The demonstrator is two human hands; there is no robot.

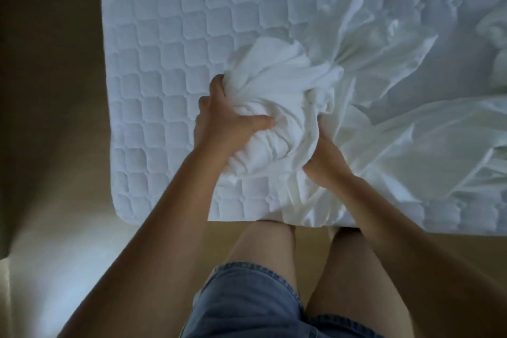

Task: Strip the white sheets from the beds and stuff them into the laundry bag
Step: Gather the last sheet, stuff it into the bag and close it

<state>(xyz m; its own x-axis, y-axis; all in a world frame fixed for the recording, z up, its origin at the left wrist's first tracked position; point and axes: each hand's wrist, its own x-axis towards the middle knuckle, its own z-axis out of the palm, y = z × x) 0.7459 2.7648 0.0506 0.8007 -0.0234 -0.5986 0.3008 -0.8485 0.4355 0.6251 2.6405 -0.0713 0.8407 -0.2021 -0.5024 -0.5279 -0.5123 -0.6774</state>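
Observation:
A white sheet (277, 82) is bunched into a wad near the front edge of the quilted mattress (170, 35). My left hand (225, 121) grips the left side of the wad, thumb pressed into the cloth. My right hand (326, 156) holds the wad from the right and below, its fingers buried in the folds. The rest of the sheet trails off crumpled to the right across the bed. No laundry bag is in view.
The mattress's rounded front-left corner (123, 208) lies near my legs, which stand against the bed's front edge. Tan floor (55, 118) runs along the left side and in front. More crumpled white cloth (493, 27) lies at the far right.

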